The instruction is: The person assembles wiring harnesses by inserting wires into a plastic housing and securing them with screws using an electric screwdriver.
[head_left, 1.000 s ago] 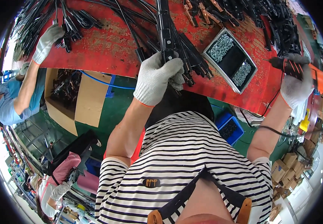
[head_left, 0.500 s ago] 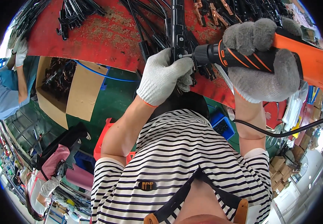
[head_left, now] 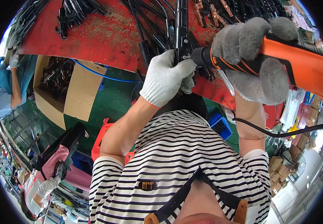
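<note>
A worn red table (head_left: pixel 109 37) spans the far side. Left, on the floor, an open cardboard box (head_left: pixel 83 89) holds heaped dark and coppery metal parts (head_left: pixel 57 74). Right of centre, below the table's near edge, a blue bin (head_left: pixel 227 131) contains small dark pieces (head_left: pixel 219 128). The left hand (head_left: pixel 165 78) pinches a black tube (head_left: pixel 182 26) near its near end; the right hand (head_left: pixel 251 83) wraps around an orange-and-black power screwdriver (head_left: pixel 294 61), its bit at the tube beside the left thumb.

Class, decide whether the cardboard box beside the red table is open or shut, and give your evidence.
The cardboard box is open: its flaps are spread outward, and dark and coppery parts show inside.
</note>
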The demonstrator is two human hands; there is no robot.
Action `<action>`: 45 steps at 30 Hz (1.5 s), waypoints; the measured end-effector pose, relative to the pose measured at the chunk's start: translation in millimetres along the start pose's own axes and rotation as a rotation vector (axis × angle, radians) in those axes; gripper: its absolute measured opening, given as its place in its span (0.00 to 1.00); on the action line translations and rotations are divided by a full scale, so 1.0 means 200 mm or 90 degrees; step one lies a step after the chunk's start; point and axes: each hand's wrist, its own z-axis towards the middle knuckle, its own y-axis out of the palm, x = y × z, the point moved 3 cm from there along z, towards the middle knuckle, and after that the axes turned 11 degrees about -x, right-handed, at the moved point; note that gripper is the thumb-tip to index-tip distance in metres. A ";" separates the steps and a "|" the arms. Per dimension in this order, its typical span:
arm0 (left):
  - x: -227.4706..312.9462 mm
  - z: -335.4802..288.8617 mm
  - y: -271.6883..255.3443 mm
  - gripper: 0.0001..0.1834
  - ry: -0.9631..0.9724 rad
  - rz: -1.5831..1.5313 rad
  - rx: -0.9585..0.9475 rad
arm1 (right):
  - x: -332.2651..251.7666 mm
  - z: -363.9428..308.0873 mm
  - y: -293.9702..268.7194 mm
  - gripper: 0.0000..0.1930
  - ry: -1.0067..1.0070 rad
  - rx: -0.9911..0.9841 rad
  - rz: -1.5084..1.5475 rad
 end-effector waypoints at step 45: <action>-0.02 0.07 -0.06 0.16 -0.069 0.012 -0.005 | 0.06 0.04 -0.12 0.21 -0.002 0.027 0.043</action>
